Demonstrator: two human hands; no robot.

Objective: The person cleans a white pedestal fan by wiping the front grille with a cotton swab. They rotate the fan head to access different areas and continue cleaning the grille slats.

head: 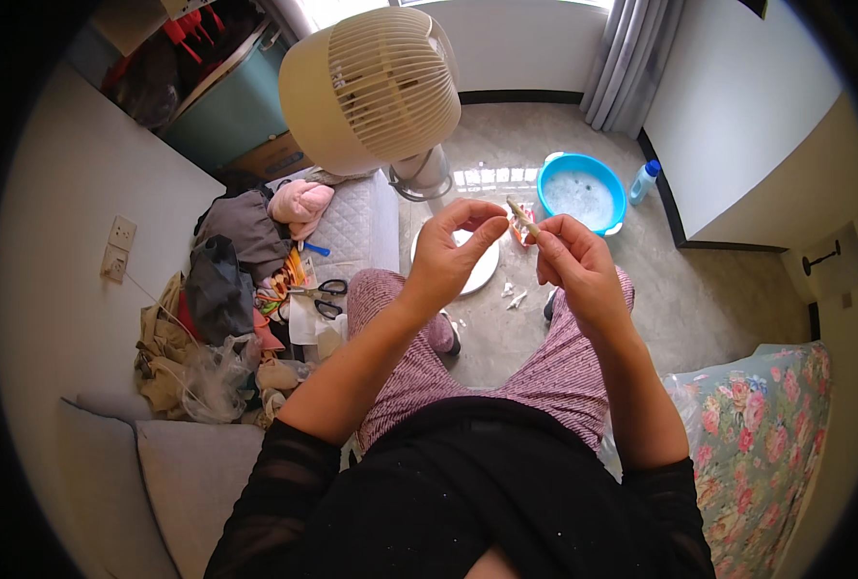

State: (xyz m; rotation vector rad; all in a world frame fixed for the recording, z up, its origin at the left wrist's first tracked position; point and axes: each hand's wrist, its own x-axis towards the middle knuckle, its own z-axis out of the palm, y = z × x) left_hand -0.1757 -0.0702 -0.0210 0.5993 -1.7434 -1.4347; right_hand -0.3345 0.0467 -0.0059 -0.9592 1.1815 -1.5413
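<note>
Between the thumb and fingers of my right hand (573, 264) is a small, slim pale object (521, 216), pointing up and to the left; its kind is unclear. My left hand (458, 250) is beside it with thumb and fingertips curled close together, and whether they pinch something small cannot be told. Below the hands, white crumpled scraps (517, 299) lie on the grey floor. A red and white packet (520, 233) shows partly behind the right hand. The round white base (481, 271) of the fan is partly hidden by my left hand.
A cream fan (371, 87) stands ahead on the left. Beyond my right hand are a blue basin (620, 194) of sudsy water and a bottle with a blue cap (645, 182). Black-handled scissors (330, 287), clothes (241, 228) and a clear plastic bag (219, 380) lie at left.
</note>
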